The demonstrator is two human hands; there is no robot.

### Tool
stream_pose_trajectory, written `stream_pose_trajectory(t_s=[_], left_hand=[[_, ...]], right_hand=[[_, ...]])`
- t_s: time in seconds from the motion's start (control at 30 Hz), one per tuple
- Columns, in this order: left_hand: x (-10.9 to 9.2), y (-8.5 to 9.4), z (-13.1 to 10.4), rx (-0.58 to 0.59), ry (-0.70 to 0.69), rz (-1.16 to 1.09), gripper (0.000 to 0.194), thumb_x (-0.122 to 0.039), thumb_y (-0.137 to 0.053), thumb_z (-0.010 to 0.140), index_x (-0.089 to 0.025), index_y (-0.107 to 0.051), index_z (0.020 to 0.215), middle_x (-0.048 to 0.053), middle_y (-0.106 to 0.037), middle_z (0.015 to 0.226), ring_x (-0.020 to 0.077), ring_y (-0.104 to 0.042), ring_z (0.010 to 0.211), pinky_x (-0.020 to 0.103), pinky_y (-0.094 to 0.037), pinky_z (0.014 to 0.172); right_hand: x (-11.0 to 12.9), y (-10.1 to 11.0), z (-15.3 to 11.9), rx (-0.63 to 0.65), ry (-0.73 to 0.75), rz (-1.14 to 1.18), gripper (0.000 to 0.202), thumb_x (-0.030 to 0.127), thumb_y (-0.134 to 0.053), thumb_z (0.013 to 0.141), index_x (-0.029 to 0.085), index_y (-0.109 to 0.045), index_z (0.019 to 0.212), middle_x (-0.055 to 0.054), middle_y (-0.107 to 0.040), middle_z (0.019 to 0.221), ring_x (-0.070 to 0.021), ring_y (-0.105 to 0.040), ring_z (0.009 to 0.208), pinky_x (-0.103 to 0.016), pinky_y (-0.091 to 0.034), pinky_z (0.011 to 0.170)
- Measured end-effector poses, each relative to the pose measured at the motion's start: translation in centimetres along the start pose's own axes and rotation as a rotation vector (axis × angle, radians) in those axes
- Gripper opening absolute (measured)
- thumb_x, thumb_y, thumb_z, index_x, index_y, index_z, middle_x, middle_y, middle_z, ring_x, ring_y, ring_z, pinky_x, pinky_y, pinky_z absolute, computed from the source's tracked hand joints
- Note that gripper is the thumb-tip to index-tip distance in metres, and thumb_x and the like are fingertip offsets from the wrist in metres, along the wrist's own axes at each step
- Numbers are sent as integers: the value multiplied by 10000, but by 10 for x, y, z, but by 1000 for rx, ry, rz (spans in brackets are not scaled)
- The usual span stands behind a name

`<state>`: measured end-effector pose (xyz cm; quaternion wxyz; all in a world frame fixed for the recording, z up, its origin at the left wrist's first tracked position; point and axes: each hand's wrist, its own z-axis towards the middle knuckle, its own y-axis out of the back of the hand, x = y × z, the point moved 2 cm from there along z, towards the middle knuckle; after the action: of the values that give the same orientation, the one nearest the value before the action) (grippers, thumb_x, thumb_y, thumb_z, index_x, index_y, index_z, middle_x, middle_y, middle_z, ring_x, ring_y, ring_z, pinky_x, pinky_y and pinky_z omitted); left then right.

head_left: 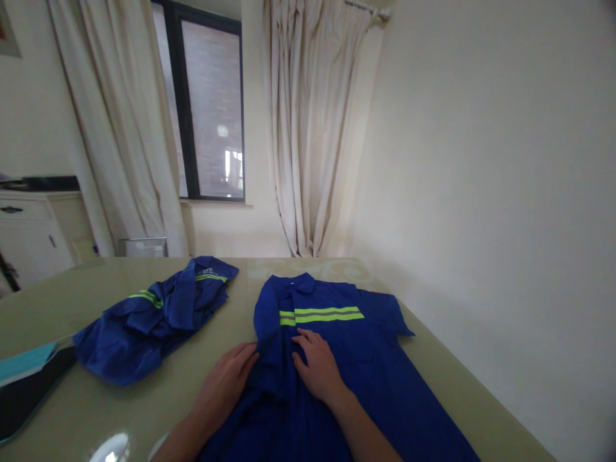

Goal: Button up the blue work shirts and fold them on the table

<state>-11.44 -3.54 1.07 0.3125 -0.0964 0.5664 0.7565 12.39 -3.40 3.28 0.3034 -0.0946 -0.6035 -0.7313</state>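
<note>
A blue short-sleeved work shirt with a yellow-green and grey reflective band lies front up before me, its collar at the far end. Its left side is drawn inward, while the right sleeve lies spread. At the shirt's left edge, my left hand has its fingers closed on the fabric; the fingertips are partly hidden. My right hand rests on the shirt front just below the band, fingers apart and holding nothing. A second blue garment with matching bands lies crumpled to the left, apart from both hands.
The glossy pale green table runs along a white wall on the right. At the left edge are a light blue item and a black flat object. Curtains and a window stand behind.
</note>
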Motion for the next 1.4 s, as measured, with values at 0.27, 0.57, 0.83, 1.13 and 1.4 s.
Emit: stream_pose_trajectory(t_s=[0.27, 0.57, 0.83, 1.13, 1.4], left_hand=[[5, 17, 6, -228, 271, -238, 517, -545, -376, 964, -208, -754, 1070, 59, -803, 1050, 283, -742, 1017, 380, -596, 912], [52, 79, 15, -466, 389, -42, 483, -521, -379, 947, -191, -714, 1057, 81, -784, 1007, 276, -739, 938, 361, -591, 835], [62, 129, 53, -377, -214, 513, 468, -117, -397, 879, -130, -679, 1252, 154, -489, 1544, 351, -384, 1467, 555, -290, 1223], [8, 24, 47, 68, 121, 553, 667, -566, -435, 955, -186, -490, 1500, 176, -486, 1548, 375, -450, 1425, 541, -370, 1145], [-2, -10, 84, 226, 119, 597, 597, -448, -361, 1011, -182, -420, 1542, 172, -360, 1623, 374, -323, 1499, 543, -276, 1194]], right_hand=[[1, 0, -1, 1, 7, 4, 371, 263, -541, 916, 257, -673, 1263, -52, -591, 1434, -251, -524, 1318, -396, -394, 1102], [-2, -2, 0, -28, 6, 24, 355, 269, -557, 916, 269, -673, 1251, -38, -604, 1416, -237, -533, 1309, -386, -401, 1098], [-2, -3, -1, -44, -2, 24, 344, 272, -569, 918, 278, -670, 1246, -30, -601, 1417, -238, -533, 1306, -386, -400, 1101], [-1, -4, 1, -14, -45, -60, 452, 403, -516, 973, 277, -587, 1401, -58, -524, 1515, -268, -438, 1420, -430, -294, 1194], [-13, -13, 18, -48, -263, -186, 667, 532, -453, 973, 207, -405, 1554, -99, -333, 1637, -291, -255, 1527, -495, -179, 1232]])
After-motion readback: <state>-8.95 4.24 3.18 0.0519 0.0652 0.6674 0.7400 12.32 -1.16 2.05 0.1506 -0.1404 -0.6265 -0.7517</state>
